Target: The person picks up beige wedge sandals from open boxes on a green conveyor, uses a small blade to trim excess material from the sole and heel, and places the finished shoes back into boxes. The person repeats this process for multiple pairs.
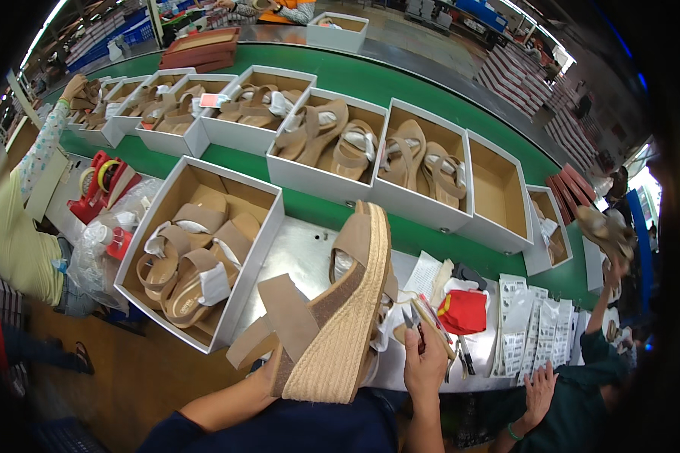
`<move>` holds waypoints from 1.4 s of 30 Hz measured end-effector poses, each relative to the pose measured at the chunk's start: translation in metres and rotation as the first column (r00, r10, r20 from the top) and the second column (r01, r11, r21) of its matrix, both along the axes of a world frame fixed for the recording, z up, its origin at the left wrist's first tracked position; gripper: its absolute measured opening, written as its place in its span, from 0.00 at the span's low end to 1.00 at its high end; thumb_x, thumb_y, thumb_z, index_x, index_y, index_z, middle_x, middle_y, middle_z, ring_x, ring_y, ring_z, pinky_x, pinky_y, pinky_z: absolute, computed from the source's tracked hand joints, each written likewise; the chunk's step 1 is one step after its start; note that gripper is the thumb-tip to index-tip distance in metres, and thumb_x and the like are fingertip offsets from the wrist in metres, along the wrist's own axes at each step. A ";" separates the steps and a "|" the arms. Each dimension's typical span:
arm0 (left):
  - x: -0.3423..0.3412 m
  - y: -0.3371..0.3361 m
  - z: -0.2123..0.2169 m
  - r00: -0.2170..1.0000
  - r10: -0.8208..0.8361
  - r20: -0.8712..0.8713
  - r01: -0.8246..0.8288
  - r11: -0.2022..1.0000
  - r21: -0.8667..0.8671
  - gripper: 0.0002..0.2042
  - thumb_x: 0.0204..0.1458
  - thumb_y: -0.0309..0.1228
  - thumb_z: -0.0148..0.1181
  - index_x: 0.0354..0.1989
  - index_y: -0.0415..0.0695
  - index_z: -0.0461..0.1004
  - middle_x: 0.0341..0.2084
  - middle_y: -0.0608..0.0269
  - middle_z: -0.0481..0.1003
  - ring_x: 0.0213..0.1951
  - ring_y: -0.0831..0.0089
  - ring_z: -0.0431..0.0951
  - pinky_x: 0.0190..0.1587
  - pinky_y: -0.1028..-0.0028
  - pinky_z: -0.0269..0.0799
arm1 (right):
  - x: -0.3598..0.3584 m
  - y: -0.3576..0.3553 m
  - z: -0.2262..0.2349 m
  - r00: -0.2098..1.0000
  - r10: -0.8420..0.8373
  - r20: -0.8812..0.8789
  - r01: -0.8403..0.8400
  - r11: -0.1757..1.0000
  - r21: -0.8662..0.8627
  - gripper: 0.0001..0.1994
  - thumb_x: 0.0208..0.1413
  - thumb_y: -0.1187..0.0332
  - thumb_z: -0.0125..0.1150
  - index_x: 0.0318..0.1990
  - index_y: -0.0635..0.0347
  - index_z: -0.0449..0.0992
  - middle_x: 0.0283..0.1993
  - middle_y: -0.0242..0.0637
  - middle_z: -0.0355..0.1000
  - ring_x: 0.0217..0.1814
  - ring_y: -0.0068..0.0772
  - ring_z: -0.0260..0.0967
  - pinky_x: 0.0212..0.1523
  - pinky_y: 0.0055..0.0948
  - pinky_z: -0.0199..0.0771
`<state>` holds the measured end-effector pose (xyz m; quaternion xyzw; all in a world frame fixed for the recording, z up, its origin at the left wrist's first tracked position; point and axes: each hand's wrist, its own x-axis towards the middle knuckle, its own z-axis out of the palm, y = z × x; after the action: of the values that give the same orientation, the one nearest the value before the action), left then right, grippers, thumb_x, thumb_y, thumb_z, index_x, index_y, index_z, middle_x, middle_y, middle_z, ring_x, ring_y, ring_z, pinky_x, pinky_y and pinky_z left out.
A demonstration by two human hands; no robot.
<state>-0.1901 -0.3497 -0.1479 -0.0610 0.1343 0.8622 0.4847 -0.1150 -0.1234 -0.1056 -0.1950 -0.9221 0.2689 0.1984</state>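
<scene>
My left hand (pixel 263 380) grips a tan wedge sandal (pixel 329 340) near its heel, holding it up with the toe pointing away from me. Its side is woven rope, and a loose strap sticks out to the left. The sandal hides most of those fingers. Just right of it, my right hand (pixel 425 361) is closed around small pointed snips (pixel 411 314), blades upward. On the left, an open white shoe box (pixel 227 332) holds several tan sandals (pixel 189 291) with white paper stuffing. Below the raised sandal lies a metal tabletop (pixel 291 253).
Open boxes of sandals (pixel 310 143) line a green conveyor (pixel 302 204); one box (pixel 499 189) has no shoes. Label sheets (pixel 533 325), a red cloth (pixel 462 312) and a red tape dispenser (pixel 102 185) lie nearby. Co-workers reach in from left (pixel 41 162) and right (pixel 540 396).
</scene>
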 end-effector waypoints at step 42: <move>-0.065 -0.005 0.059 0.577 -0.183 -0.796 -0.416 0.773 -0.479 0.27 0.63 0.27 0.53 0.70 0.36 0.56 0.58 0.56 0.69 0.56 0.75 0.70 0.61 0.74 0.64 | 0.022 0.057 0.090 0.977 0.198 0.083 -0.143 0.886 -0.441 0.29 0.66 0.57 0.55 0.68 0.63 0.61 0.54 0.52 0.74 0.55 0.37 0.73 0.57 0.33 0.69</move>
<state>-0.2554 -0.3546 -0.0885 0.1722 0.6107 0.7287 0.2576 -0.0926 -0.0661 -0.0156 -0.1687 -0.8636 0.4703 0.0674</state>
